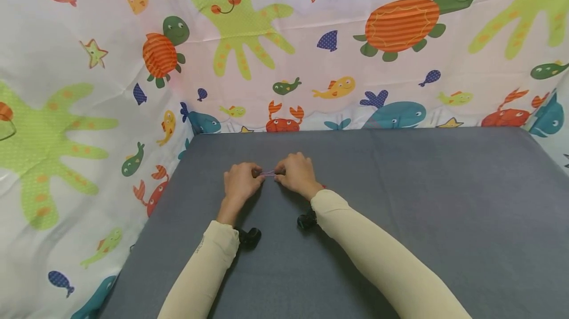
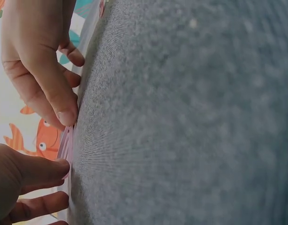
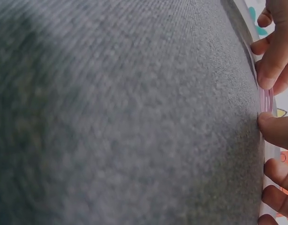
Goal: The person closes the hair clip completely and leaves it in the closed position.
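A thin pink rubber band (image 1: 268, 173) is drawn out in several strands between my two hands, low over the grey cloth. My left hand (image 1: 240, 180) pinches its left end between thumb and fingers. At the other end, my right hand (image 1: 299, 173) pinches it the same way, with only a short span of band between them. The left wrist view shows the pink strands (image 2: 67, 145) running from one thumb to the other. Slim gaps part the strands (image 3: 266, 100) in the right wrist view. The fingers hide both ends of the band.
A grey cloth-covered table (image 1: 444, 200) spreads around the hands. A curtain (image 1: 329, 62) printed with sea animals rises along its back and left side. Black wrist cameras (image 1: 251, 237) hang under both cuffs. A small red bit (image 1: 323, 186) shows at the right cuff.
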`<state>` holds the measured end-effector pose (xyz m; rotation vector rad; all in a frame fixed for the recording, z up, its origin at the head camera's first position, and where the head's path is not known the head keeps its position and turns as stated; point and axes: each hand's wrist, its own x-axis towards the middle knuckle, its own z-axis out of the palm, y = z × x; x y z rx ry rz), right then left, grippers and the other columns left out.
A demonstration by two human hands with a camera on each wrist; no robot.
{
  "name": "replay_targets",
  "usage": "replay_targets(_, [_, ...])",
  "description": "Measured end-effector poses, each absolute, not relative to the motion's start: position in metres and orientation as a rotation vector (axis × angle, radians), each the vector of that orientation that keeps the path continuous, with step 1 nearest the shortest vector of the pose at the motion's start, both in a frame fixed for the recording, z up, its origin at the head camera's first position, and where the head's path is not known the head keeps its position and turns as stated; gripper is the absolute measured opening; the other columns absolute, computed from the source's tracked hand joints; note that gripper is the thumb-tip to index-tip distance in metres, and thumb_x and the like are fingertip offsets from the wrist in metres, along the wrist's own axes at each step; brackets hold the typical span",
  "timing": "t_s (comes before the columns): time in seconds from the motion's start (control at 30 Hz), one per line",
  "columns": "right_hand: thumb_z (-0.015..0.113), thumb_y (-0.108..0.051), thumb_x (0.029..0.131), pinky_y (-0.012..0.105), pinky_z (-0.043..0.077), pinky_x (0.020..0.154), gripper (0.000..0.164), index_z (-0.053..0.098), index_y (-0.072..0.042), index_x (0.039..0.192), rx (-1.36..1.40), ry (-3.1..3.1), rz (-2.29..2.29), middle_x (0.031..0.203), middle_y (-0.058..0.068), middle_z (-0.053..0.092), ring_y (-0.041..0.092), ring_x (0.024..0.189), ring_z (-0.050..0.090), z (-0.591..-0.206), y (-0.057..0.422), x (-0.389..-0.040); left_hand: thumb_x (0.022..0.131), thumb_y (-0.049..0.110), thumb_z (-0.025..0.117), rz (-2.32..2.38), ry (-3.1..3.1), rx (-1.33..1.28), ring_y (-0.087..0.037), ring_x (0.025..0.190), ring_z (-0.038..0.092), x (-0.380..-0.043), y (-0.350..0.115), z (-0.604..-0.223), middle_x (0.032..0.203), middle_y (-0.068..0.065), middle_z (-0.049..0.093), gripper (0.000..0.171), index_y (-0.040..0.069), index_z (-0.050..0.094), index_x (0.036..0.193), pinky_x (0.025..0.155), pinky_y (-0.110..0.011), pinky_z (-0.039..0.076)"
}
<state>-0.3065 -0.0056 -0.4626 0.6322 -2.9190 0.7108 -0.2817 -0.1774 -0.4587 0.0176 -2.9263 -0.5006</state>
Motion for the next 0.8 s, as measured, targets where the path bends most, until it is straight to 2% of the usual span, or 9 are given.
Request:
replay_targets(0.2, [0.078, -0.032, 0.091, 0.049, 0.044, 0.089, 0.017, 0.083, -0.022, 0.103, 0.601, -2.947, 0.686, 0.109, 0.003, 0.074, 0.028, 0.107, 0.059, -0.4614, -0.0078, -0.3057, 0.089, 0.024, 0.078, -0.505, -2.904, 0.023, -0.03, 0.092, 0.067, -0.2843, -0.1739, -0.4615, 0.093, -0.003, 0.079, 0.015, 0.016, 0.082, 0.101, 0.083, -0.052, 0.044])
replay_targets(0.4, [0.078, -0.029, 0.091, 0.052, 0.045, 0.09, 0.011, 0.084, -0.021, 0.096, 0.6, -2.936, 0.666, 0.104, 0.001, 0.077, 0.029, 0.105, 0.062, -0.4611, -0.012, -0.3058, 0.089, 0.021, 0.078, -0.512, -2.887, 0.036, -0.029, 0.087, 0.068, -0.2837, -0.1737, -0.4615, 0.089, -0.002, 0.079, 0.008, 0.017, 0.084, 0.092, 0.082, -0.052, 0.045])
replay_targets(0.8, [0.077, -0.026, 0.091, 0.05, 0.048, 0.087, 0.008, 0.083, -0.021, 0.093, 0.605, -2.899, 0.713, 0.095, -0.003, 0.078, 0.027, 0.098, 0.066, -0.4637, -0.0091, -0.3084, 0.089, 0.023, 0.078, -0.515, -2.889, 0.01, -0.027, 0.085, 0.067, -0.2836, -0.1724, -0.4615, 0.086, 0.0, 0.079, 0.008, 0.017, 0.084, 0.091, 0.079, -0.049, 0.043])
